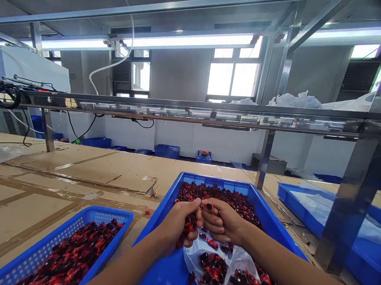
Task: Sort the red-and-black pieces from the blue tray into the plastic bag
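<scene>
Head view: small red-black parts (209, 207) pinched in R hand (224, 222), more clenched in L hand (179, 225), both above clear plastic bag (199, 257) in parts-filled blue tray (239, 187); blue basket (108, 215) w/ same parts left of L hand, on cardboard-covered surface (43, 219).

Left forearm (127, 270) and right forearm (292, 269) bare, reaching in from the lower corners and angling toward each other. Left hand (175, 223) and right hand (224, 222) curled, palms turned inward, just beside each other; fingers (196, 214) bent and bunched, both sets almost touching.
</scene>
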### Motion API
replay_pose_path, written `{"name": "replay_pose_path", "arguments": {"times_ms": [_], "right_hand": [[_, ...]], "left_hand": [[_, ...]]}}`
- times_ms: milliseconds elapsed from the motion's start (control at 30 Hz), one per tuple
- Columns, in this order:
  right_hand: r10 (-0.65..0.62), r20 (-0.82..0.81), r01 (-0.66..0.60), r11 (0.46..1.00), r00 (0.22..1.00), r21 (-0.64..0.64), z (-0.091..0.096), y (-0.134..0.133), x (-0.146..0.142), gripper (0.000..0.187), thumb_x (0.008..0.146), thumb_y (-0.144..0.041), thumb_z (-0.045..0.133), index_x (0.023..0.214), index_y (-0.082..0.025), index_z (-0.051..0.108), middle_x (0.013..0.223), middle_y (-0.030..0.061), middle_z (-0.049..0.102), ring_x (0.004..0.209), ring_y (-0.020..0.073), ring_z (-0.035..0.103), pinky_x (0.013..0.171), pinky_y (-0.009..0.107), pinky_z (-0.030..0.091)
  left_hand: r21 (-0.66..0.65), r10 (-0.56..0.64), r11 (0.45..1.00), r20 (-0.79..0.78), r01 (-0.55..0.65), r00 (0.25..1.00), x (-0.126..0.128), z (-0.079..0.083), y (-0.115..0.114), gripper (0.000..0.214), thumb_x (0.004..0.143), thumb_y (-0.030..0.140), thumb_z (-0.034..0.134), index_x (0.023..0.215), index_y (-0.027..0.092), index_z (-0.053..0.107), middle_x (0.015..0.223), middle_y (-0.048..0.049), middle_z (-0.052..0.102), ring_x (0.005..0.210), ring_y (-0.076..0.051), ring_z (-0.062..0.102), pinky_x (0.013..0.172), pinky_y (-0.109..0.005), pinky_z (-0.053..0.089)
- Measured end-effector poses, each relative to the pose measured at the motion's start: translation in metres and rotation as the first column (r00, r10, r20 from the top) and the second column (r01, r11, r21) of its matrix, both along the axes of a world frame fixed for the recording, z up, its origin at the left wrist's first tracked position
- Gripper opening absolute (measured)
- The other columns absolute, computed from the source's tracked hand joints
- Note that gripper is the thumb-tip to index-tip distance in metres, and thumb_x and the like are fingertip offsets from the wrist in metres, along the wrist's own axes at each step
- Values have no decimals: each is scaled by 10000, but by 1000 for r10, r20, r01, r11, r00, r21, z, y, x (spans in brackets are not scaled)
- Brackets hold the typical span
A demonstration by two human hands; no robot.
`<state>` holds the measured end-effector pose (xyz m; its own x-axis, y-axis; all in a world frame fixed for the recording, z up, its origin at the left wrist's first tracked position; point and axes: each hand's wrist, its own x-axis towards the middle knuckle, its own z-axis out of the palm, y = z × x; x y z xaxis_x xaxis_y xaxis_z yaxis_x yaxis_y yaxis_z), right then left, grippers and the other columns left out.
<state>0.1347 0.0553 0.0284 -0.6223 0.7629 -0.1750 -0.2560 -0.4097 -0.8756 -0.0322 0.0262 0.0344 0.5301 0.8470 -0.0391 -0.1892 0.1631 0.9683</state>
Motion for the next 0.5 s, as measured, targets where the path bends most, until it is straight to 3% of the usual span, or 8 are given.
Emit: {"name": "replay_pose_path", "arguments": {"times_ms": [67,133,267,333,500], "right_hand": [[31,-25,-31,999,999,-17,-5,1,-1,397,829,-345,485,483,-221,333,312,-84,325,243,71,184,167,160,232],[61,-39,-62,998,997,-27,-10,0,-3,385,812,-349,489,473,-218,361,299,-85,309,243,68,156,165,163,237],[94,-69,-96,995,993,-14,-13,-1,-3,445,793,-407,528,440,-215,338,287,-94,274,232,55,127,175,157,248],[108,-68,-109,994,992,-8,-13,0,-1,492,778,-440,559,418,-219,304,282,-86,284,219,56,160,173,162,243],[101,-15,-101,995,995,-23,-12,4,5,559,809,-466,518,372,-227,265,257,-73,255,198,62,182,168,173,224]], "left_hand": [[163,78,984,-60,-67,995,2,0,-3,410,860,568,508,704,190,482,606,34,508,364,-61,351,334,-192,230],[377,205,914,-120,-147,971,4,2,-8,369,894,496,496,691,188,492,582,36,510,394,-73,385,382,-203,277],[740,458,641,-155,-204,875,4,9,-22,298,954,381,448,763,192,577,656,15,594,609,-117,539,596,-218,388],[801,520,565,-161,-196,839,2,13,-26,256,966,345,428,910,204,634,711,6,636,668,-137,579,653,-228,404],[862,537,495,-202,-112,819,0,10,-28,372,938,265,468,1289,226,586,1044,-54,699,915,-195,648,844,-261,451]]}}
